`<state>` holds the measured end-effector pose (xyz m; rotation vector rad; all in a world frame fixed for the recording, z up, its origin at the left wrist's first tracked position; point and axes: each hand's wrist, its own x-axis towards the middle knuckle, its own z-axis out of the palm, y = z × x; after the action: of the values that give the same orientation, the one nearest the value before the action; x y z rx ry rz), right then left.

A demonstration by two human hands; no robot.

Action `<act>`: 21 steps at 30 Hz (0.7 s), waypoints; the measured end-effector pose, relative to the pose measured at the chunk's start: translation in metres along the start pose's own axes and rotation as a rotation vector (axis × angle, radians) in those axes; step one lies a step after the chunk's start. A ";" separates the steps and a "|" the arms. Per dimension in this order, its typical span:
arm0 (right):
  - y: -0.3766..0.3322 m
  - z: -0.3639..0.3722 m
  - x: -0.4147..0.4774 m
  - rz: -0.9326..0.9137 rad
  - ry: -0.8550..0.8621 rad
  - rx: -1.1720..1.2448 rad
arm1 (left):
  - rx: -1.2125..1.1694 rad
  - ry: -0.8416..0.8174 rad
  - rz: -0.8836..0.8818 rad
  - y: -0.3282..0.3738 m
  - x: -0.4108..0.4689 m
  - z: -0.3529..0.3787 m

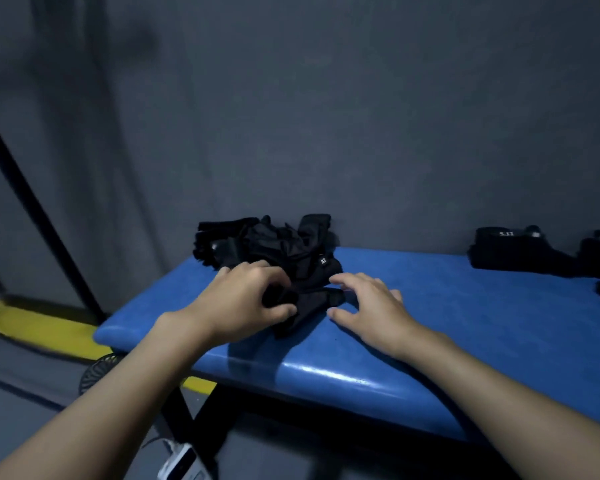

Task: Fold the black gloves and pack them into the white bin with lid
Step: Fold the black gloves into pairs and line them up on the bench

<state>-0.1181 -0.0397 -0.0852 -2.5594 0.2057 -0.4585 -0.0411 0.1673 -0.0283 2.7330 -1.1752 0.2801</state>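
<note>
A loose pile of black gloves [274, 242] lies at the far left end of a blue padded bench [413, 323]. One black glove [305, 306] lies in front of the pile. My left hand [246, 299] pinches that glove's left part between thumb and curled fingers. My right hand [371, 303] rests just right of it with fingers spread, fingertips touching the glove's edge. No white bin shows in the head view.
More black gloves [520, 251], folded flat with a small white label, lie at the bench's far right. A grey wall stands close behind the bench. On the floor to the left are a yellow strip [42, 327], a small fan [97, 372] and a white device [184, 462].
</note>
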 end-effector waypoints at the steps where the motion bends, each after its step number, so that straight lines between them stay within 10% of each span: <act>1: -0.002 0.003 0.002 -0.010 0.006 0.000 | -0.002 -0.035 -0.005 -0.002 -0.003 0.000; 8: -0.001 0.012 0.014 -0.059 0.074 0.074 | -0.177 -0.197 0.035 -0.012 -0.007 0.000; 21: -0.004 -0.056 0.002 -0.082 0.016 0.766 | -0.877 -0.007 -0.121 0.019 0.020 -0.003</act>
<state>-0.1363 -0.0629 -0.0378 -1.8167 -0.0664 -0.4738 -0.0418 0.1414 -0.0198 2.0053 -0.8393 -0.2202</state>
